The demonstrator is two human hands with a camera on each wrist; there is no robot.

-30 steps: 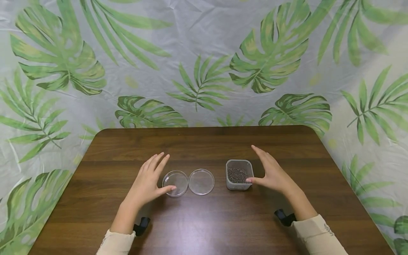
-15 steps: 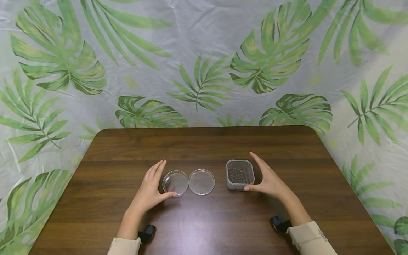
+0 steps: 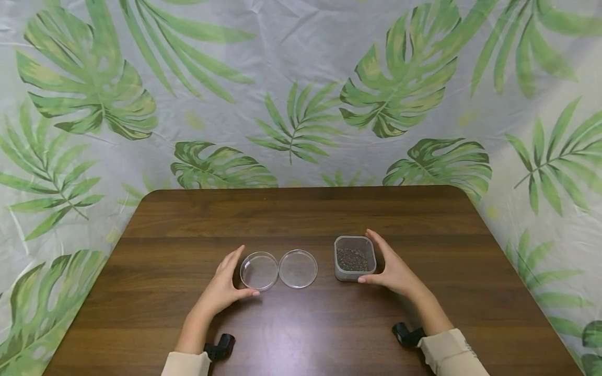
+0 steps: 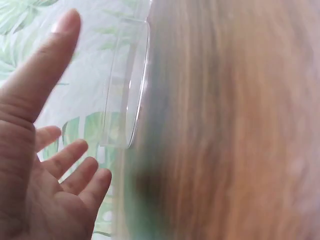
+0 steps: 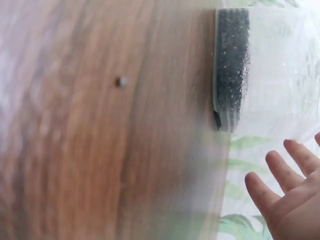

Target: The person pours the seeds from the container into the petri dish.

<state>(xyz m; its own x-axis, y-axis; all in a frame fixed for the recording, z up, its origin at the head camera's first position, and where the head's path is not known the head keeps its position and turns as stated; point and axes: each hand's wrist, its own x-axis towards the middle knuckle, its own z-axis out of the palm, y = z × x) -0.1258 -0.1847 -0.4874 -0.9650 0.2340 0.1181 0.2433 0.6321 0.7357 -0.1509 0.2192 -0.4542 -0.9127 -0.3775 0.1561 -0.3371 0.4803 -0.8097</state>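
My left hand [image 3: 221, 287] curves loosely around the left side of a clear round petri dish [image 3: 259, 286], thumb at its near edge and fingers beyond its far left. In the left wrist view, a gap shows between the fingers [image 4: 75, 152] and the dish wall [image 4: 117, 90]. A second clear round dish or lid [image 3: 298, 269] lies against the first on its right. My right hand [image 3: 400, 274] spreads around the right side of a square translucent plastic container [image 3: 349, 276], thumb at its near right corner. Dark granules [image 3: 352, 259] fill its lower part.
Everything stands on a brown wood-grain table [image 3: 291, 219]. A leaf-print cloth [image 3: 301, 78] hangs behind and at both sides. One small dark speck [image 5: 121, 81] lies on the tabletop in the right wrist view. Black wrist cameras [image 3: 221, 347] sit on both wrists.
Both hands have come lower and nearer the tabletop, closing in on the petri dish and the container. The thumbs have shifted from over the rims to their near sides. Dishes and container stay put.
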